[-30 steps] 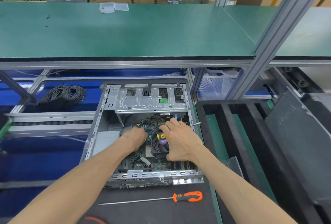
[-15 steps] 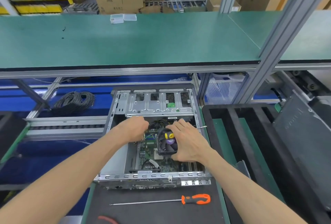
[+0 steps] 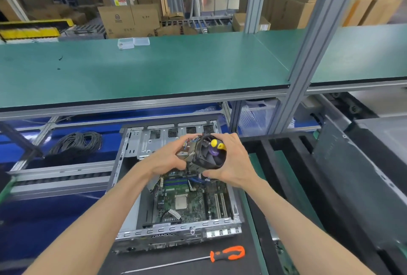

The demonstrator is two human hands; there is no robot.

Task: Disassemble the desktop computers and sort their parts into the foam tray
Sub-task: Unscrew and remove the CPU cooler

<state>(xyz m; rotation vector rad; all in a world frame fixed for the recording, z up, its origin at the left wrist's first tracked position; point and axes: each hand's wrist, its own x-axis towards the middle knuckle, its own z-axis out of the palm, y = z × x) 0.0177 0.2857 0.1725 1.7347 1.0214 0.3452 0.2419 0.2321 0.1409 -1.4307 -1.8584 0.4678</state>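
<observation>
Since the earlier frame, both hands have come up out of the open computer case [image 3: 176, 228], and the CPU cooler fan [image 3: 207, 153] that sat on the motherboard [image 3: 189, 202] now hangs in the air above it. I see the bare processor [image 3: 181, 202] showing on the board where the cooler was. My left hand [image 3: 164, 160] curls its fingers round the cooler's left side, by the heatsink and its short wires. My right hand [image 3: 233, 164] grips the right side of the fan frame, thumb underneath, and a yellow-handled tool [image 3: 217, 145] pokes out between that hand and the fan; how it is held I cannot tell. Right of the case lies the black foam tray [image 3: 284, 160] with its long slots. An orange-handled screwdriver [image 3: 226, 252] rests on the dark mat nearest me. On the green counter [image 3: 154, 70] above stands a small clear plastic box [image 3: 132, 42]. A coil of black cable [image 3: 77, 142] lies to the left.
</observation>
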